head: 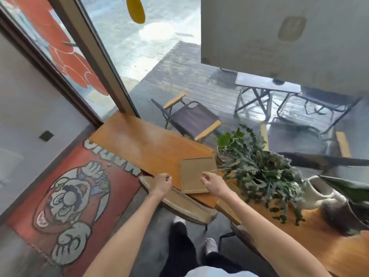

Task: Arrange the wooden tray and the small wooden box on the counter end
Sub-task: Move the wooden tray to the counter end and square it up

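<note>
Head view, one wooden tray [196, 174] on counter [147, 148], two empty hands [162, 181]

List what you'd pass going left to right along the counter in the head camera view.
Left hand → wooden tray → right hand → leafy plant → white jug.
</note>
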`<action>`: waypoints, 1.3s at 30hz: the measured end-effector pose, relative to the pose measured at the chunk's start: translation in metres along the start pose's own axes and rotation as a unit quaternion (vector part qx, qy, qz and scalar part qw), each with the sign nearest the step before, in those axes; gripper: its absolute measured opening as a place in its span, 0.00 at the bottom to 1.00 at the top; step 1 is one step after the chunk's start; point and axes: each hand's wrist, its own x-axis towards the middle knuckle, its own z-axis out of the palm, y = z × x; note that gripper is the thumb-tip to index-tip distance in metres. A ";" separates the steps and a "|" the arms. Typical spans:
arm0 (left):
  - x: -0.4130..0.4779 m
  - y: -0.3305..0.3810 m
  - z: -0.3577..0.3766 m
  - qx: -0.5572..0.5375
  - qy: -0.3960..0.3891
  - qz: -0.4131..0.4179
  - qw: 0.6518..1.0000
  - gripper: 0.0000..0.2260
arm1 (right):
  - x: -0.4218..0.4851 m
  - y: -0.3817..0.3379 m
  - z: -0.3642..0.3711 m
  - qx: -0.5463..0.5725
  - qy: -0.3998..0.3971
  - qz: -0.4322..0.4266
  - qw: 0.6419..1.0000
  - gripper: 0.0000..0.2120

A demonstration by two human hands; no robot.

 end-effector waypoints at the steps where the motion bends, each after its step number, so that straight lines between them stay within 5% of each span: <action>1: 0.018 0.001 0.004 -0.015 -0.015 -0.003 1.000 0.15 | 0.016 -0.003 0.004 0.006 -0.007 0.018 1.000 0.24; 5: 0.093 0.001 0.025 -0.030 -0.090 -0.030 0.995 0.10 | 0.076 -0.007 0.018 0.057 -0.013 0.118 0.991 0.28; 18: 0.206 -0.011 0.066 -0.071 -0.239 -0.100 0.963 0.26 | 0.178 0.035 0.049 0.238 0.101 0.376 0.890 0.34; 28: 0.229 -0.017 0.038 -0.156 -0.228 -0.169 0.946 0.31 | 0.183 0.028 0.071 0.264 0.050 0.393 0.880 0.35; 39: 0.214 0.000 -0.052 -0.134 -0.184 -0.054 0.972 0.32 | 0.130 -0.012 0.080 0.403 0.078 0.280 0.868 0.34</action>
